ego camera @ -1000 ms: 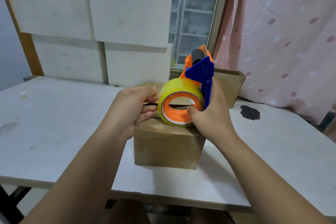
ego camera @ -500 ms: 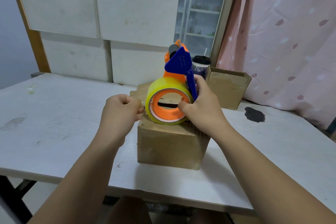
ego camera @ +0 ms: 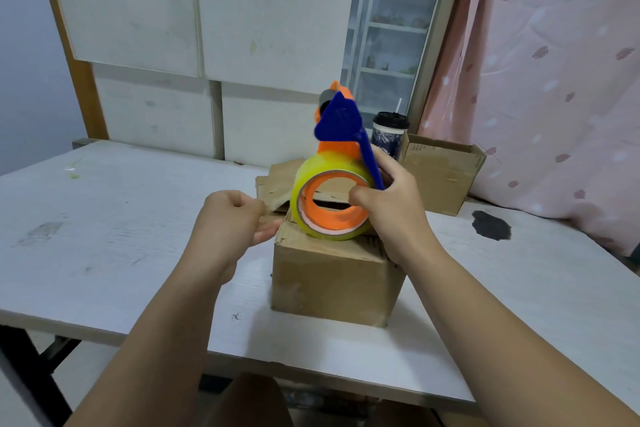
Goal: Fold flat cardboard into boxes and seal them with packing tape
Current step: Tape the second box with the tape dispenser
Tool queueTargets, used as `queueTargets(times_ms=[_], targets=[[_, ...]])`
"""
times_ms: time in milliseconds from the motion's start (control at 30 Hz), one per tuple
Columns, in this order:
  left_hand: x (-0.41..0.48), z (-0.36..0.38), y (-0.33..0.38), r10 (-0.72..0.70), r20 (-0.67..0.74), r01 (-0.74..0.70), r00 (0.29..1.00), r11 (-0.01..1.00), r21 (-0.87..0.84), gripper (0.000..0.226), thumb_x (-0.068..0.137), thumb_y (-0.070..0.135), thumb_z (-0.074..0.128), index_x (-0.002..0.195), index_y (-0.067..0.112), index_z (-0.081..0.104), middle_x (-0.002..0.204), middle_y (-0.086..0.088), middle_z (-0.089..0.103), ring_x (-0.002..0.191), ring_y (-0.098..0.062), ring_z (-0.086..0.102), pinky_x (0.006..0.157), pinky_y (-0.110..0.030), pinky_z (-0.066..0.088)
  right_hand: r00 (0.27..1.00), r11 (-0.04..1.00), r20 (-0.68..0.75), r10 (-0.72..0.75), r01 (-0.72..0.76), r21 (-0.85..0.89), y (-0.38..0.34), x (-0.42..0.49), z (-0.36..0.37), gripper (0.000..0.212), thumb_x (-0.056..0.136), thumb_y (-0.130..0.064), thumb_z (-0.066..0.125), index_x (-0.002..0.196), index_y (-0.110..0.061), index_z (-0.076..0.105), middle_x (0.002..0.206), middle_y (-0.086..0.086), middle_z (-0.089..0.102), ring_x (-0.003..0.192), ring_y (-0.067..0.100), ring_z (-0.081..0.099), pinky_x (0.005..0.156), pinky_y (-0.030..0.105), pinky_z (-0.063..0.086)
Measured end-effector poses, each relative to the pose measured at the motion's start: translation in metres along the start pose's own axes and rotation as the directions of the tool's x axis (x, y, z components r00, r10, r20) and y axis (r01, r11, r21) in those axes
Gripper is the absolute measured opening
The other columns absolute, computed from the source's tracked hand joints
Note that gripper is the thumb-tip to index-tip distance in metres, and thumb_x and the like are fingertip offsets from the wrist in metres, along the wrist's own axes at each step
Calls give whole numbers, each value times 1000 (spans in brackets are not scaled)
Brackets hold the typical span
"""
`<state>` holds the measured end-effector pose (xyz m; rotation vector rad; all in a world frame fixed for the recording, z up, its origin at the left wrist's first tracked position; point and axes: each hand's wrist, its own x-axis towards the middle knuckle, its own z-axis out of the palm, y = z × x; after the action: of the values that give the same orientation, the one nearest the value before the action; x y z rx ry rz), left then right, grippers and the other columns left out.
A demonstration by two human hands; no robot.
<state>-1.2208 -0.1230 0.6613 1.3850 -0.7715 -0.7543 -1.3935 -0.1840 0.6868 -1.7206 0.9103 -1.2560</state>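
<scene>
Spreading across the view, the white counter [ego camera: 138, 218] gives a firm base to press against. The cardboard box [ego camera: 332, 281] stands near its front edge, within easy reach of both arms. Its top flaps look partly raised at the back and are not yet sealed. A second open box [ego camera: 440, 177] sits well behind and to the right, near a lidded cup [ego camera: 388, 135], out of the working area.

The tape dispenser [ego camera: 343, 135] rests on the box top, its blue blade end tipped up and away. This probably lets the yellow tape roll [ego camera: 329, 215] turn freely over the seam.

The right grip [ego camera: 391, 211] is clamped on the dispenser. Its thumb hooks into the orange core and its fingers wrap behind the blue handle, which steadies the tool and brakes the roll.

The left grip [ego camera: 228, 222] is closed in a pinch at the box's top left edge. It seems to hold the loose tape end [ego camera: 277, 210] taut, though the clear film barely shows. Sealing looks about to start.
</scene>
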Motion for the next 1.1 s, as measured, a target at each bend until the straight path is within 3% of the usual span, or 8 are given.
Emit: queueTargets(times_ms=[167,333,433,567,700,833,933,1100], targets=[[2,-4,-13,-41,31,41,999,999,0,18,95,6,53,79,0,59,64,-3,61,63,-14,71,64,-23,57,1000,999,30,4,-5,41,2,-1,-1,60,75,3,68,117,-37,53,104,-6,61,94,14,61,72,30,55],[10,-7,-31,-182,124,199,975,971,-135,19,92,9,58,102,-7,61,86,-16,59,66,-17,64,66,-25,59,995,996,28,-91,90,25,-2,-7,-1,65,72,7,69,105,-47,50,102,-17,59,87,-2,58,73,23,54],[11,-4,-34,-188,169,218,967,959,-178,18,93,7,57,102,-8,61,92,-20,60,71,-19,61,68,-26,59,997,993,5,-77,77,85,-2,-8,-3,69,71,12,66,103,-47,53,99,-16,61,88,3,59,77,30,54],[12,-1,-35,-214,213,263,953,936,-236,12,93,3,54,97,-6,61,90,-19,60,71,-19,59,65,-25,59,999,993,6,-41,40,111,-2,-8,-3,67,68,9,65,109,-43,55,97,-8,61,99,27,60,82,47,53],[15,-3,-40,-256,242,321,936,901,-290,24,91,3,55,110,-12,58,99,-22,60,87,-26,57,76,-32,56,999,996,18,-30,29,85,-4,-9,-3,68,73,13,61,115,-40,51,97,-13,60,97,21,60,84,44,53],[16,-6,-42,-275,253,348,928,882,-317,28,89,4,59,113,-12,58,101,-21,57,87,-25,56,74,-30,56,999,998,22,-22,21,66,-5,-10,-2,68,74,13,60,117,-39,50,100,-14,60,93,13,59,84,43,53],[15,-7,-40,-270,227,335,936,881,-333,23,88,4,60,105,-10,61,92,-16,55,67,-15,57,60,-23,57,1000,998,18,-21,20,56,-4,-10,-2,68,74,12,61,115,-42,50,99,-13,60,91,13,58,84,45,53],[15,-7,-25,-83,-25,78,996,986,-145,15,86,3,58,73,-1,62,54,-4,45,44,-11,49,50,-20,46,999,1000,40,-22,22,17,-1,-8,0,68,68,-8,63,129,-36,49,109,-7,62,97,18,61,82,41,55]])
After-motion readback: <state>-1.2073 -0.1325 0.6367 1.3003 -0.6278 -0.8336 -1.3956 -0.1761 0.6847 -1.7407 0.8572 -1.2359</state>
